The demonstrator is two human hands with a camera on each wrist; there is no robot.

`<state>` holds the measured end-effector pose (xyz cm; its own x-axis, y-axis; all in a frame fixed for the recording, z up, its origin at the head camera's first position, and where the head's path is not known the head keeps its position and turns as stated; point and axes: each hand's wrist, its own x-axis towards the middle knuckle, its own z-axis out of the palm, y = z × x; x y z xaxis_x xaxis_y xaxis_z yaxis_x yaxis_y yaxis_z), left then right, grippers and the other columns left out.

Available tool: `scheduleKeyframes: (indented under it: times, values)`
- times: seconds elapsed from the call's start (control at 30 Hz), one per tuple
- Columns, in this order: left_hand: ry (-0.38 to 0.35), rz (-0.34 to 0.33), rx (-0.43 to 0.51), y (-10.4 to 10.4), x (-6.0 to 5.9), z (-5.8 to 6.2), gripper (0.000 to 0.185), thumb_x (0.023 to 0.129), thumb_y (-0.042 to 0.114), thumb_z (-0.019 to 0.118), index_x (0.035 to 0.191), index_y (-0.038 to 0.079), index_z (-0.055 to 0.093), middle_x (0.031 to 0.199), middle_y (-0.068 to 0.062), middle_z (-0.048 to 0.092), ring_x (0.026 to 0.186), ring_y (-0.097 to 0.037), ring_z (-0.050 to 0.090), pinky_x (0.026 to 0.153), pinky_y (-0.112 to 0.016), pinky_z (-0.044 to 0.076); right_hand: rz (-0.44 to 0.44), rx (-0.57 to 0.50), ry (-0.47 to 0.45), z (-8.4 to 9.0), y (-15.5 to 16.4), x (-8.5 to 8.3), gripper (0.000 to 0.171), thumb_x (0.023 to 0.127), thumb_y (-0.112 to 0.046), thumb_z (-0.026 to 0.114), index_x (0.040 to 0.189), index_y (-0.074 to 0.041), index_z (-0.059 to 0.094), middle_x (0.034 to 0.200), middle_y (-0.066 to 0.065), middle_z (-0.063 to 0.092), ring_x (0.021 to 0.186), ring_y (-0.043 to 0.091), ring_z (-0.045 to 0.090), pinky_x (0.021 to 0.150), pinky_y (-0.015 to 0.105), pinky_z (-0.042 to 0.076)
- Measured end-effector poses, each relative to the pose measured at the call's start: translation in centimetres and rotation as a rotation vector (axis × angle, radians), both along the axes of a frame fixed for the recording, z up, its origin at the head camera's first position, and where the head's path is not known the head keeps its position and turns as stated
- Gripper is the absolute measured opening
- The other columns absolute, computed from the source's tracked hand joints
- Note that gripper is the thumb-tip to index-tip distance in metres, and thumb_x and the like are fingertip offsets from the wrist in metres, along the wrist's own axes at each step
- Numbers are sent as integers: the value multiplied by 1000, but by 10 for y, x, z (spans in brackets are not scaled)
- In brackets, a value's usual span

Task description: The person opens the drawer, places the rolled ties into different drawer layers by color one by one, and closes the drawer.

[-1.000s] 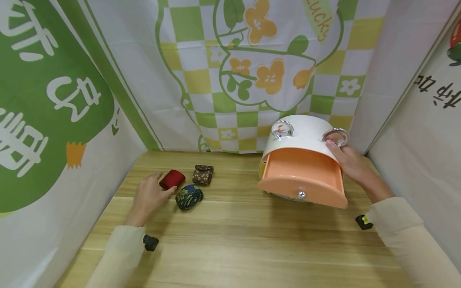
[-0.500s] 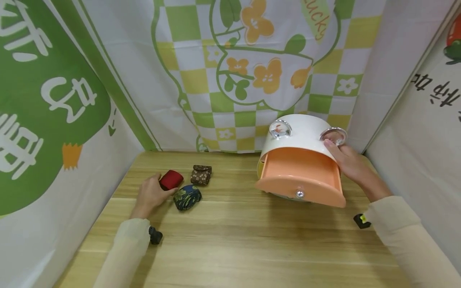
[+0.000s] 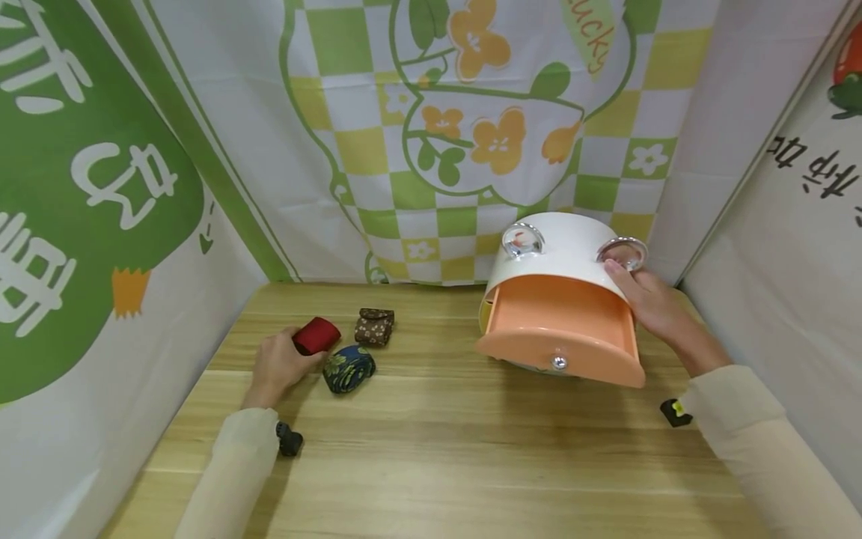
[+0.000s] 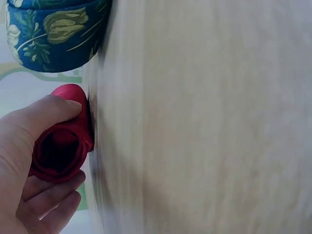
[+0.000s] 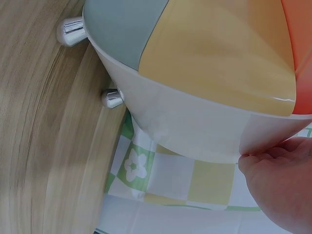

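My left hand (image 3: 288,355) grips a red fabric roll (image 3: 316,335) lying on the wooden table (image 3: 431,449). In the left wrist view my thumb lies over the red roll (image 4: 61,146) and my fingers curl under it. A blue floral roll (image 3: 349,368) lies just right of it, and a brown floral roll (image 3: 375,326) sits behind. My right hand (image 3: 645,297) rests with straight fingers on the top right of a white cabinet (image 3: 572,243). Its orange drawer (image 3: 559,333) stands pulled out and looks empty. The right wrist view shows the cabinet's underside (image 5: 195,122).
Printed cloth walls close in the table on the left, back and right. Two silver ring handles (image 3: 524,239) stand on the cabinet's top. The blue floral roll (image 4: 53,34) lies close to my left hand. Bare wood stretches across the table's front.
My left fingers have closed round the red roll, and my left forearm has shifted a little to the right. The right hand and the cabinet have stayed put.
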<state>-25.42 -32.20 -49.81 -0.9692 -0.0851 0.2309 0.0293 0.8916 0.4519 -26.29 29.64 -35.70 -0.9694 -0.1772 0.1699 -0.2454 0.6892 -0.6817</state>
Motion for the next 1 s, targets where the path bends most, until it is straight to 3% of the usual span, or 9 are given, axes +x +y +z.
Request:
scheduleKeyframes:
  times: [0.17,0.33,0.5,1.0]
  values:
    - [-3,3,-2,-5,1,4,68,83,31,87,130,-13,64,108,-34,73,81,-39,70,67,-45,55,-2,10,-15,-1,0,-2,63,113,-50,27,121,2,62,101,20,64,103,33,56,89,37,43]
    - [3,-10,-5,-10,3,12,67,83,31,87,129,-13,65,105,-32,73,76,-35,68,61,-35,50,-17,28,-33,-1,1,-2,68,113,-54,26,105,0,67,87,13,67,94,30,60,86,38,46]
    - [-21,-21,-10,-14,8,25,66,83,33,86,128,-12,66,102,-30,74,74,-32,66,59,-33,47,-22,35,-39,1,2,-1,69,113,-53,25,110,1,67,98,18,67,102,35,59,90,43,45]
    - [-28,-76,-72,-7,38,72,64,82,36,87,124,-9,69,95,-25,76,68,-25,64,56,-32,46,-21,25,-53,2,1,0,71,112,-55,26,109,2,68,100,20,68,102,36,60,90,43,46]
